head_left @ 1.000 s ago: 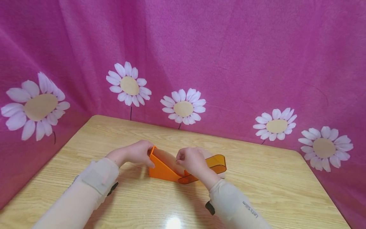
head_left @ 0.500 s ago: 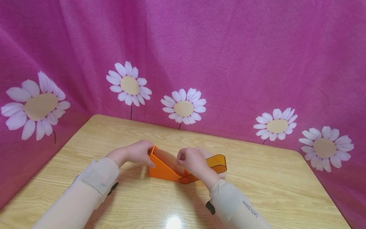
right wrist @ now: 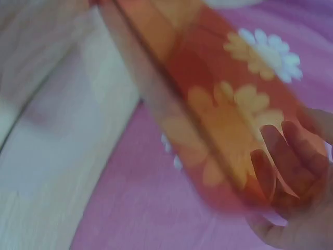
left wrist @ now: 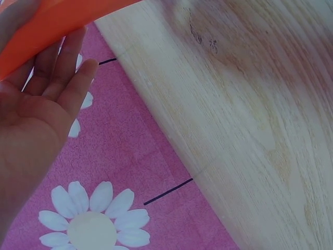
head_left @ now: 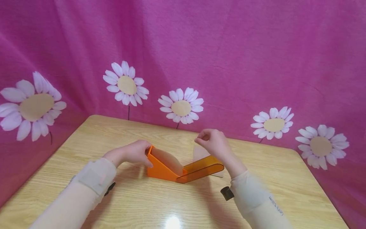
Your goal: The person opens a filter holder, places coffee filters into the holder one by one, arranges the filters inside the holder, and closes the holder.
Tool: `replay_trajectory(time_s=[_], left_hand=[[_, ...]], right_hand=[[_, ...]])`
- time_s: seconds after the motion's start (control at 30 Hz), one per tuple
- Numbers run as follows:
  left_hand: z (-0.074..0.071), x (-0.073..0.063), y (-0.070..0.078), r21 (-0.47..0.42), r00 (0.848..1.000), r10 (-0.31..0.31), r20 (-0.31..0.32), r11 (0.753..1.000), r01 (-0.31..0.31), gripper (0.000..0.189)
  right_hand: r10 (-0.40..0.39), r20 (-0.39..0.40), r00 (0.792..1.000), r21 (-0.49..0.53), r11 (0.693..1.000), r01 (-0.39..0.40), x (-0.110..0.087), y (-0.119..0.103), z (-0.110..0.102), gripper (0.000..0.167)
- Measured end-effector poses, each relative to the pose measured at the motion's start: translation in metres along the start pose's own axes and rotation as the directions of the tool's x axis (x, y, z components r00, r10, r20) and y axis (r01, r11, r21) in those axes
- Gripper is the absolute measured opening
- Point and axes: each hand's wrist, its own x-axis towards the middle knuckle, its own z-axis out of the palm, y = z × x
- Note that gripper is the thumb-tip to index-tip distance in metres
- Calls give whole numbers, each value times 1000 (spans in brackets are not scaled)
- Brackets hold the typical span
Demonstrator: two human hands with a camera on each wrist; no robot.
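My left hand (head_left: 134,153) grips the tall end of an orange wedge-shaped holder (head_left: 161,170) that stands on the table. In the left wrist view, my left fingers (left wrist: 62,67) lie along one side of its orange wall (left wrist: 57,26), with the thumb on the other side. A brown round-edged sheet (head_left: 167,160) stands up inside the holder. The holder's see-through amber lid (head_left: 203,168) is swung out to the right. Above its far end is my right hand (head_left: 215,144), fingers loosely curled with nothing visible between them. The right wrist view shows these right fingers (right wrist: 291,156) partly through the amber lid (right wrist: 197,104).
A flat, pale see-through sheet (head_left: 200,152) lies on the wooden table (head_left: 114,203) behind the lid. A purple cloth (head_left: 228,63) with large white daisies hangs around the back and sides of the table.
My right hand has moved up and to the right, away from the brown sheet, uncovering more of the lid. My left hand keeps its grip on the holder. The head view has shifted slightly.
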Motion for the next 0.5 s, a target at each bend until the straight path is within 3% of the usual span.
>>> replay_trajectory(time_s=[0.13, 0.27, 0.37, 0.5], left_hand=[[0, 0, 0, 9, 1000, 6, 1, 1000, -6, 25], [-1, -1, -1, 14, 1000, -5, -4, 1000, 5, 25], [-1, -2, -2, 2, 1000, -25, -7, 1000, 25, 25], [1, -2, -4, -11, 999, -35, -2, 999, 35, 23]], right_hand=[[34, -36, 999, -9, 999, -34, 1, 19, -18, 18], [74, -86, 994, -2, 997, -74, 5, 40, -21, 23], [126, -99, 987, 8, 992, -125, 7, 58, -13, 25], [199, -36, 979, -11, 980, -200, 8, 84, 9, 26]])
